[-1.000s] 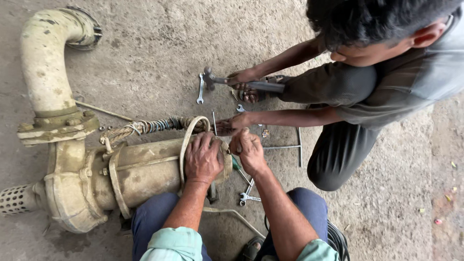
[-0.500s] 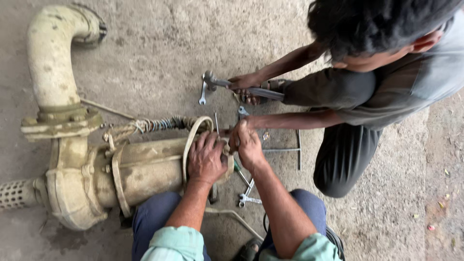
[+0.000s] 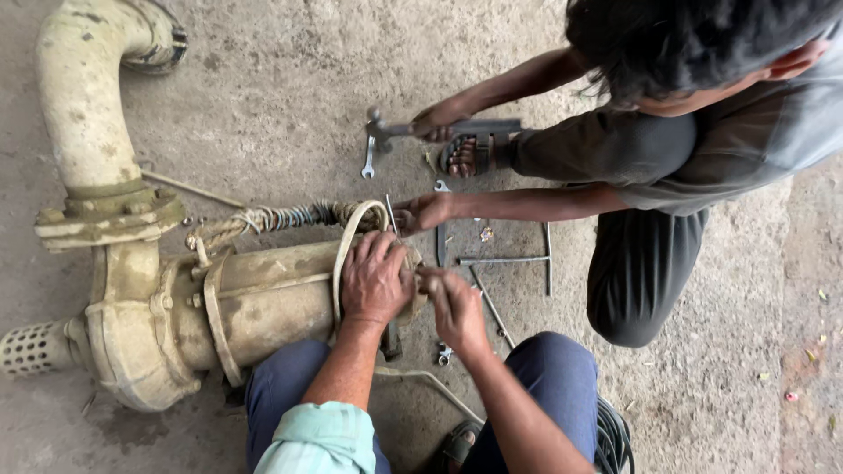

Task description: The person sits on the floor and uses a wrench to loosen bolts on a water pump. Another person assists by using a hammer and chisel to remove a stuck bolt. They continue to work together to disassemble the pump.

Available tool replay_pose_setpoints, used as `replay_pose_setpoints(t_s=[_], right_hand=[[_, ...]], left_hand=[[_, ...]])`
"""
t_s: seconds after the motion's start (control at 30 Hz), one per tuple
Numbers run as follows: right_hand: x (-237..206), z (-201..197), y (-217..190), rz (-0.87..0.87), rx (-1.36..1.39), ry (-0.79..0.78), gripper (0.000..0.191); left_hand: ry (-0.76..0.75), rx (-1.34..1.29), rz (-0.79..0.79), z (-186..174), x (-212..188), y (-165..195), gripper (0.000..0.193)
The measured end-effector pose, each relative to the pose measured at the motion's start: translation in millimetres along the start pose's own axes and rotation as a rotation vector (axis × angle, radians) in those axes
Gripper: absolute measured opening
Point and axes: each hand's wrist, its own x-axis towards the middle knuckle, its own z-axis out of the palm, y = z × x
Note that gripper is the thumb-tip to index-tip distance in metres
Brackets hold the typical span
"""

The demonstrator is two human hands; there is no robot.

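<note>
Pump body [image 3: 255,303], dirty cream, lies on the concrete floor [image 3: 702,386] across the person's knees, long axis left–right, strainer end [image 3: 31,349] pointing left.
Work is at the right end: left hand [image 3: 376,279] clamped over the housing, right hand [image 3: 457,307] pinching a small part, possibly a fastener; next move needs steady bracing. A co-worker's hand [image 3: 421,212] is touching the cable [image 3: 290,216].

Both hands [image 3: 376,283] [image 3: 454,309] on pump [image 3: 255,303] end, co-worker's hand [image 3: 421,213] beside.
</note>
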Motion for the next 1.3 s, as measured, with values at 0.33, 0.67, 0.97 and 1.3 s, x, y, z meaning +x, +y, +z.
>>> replay_pose_setpoints(t_s=[0.33,0.67,0.97,1.3], right_hand=[[-22,-5,-15,-0.001,-0.256,-0.005,0.023],[40,17,37,0.181,-0.491,-0.265,0.028],[33,-15,39,0.339,-0.694,-0.603,0.036],[34,-40,54,0.094,-0.573,-0.221,0.036]], left_hand=[[0.056,0.018,0.023,1,-1,1,0.030],[-0.011,0.062,0.022,5,-1,-4,0.025],[-0.040,0.100,-0.006,11,-3,-5,0.028],[-0.075,0.088,-0.028,14,-4,-6,0.029]])
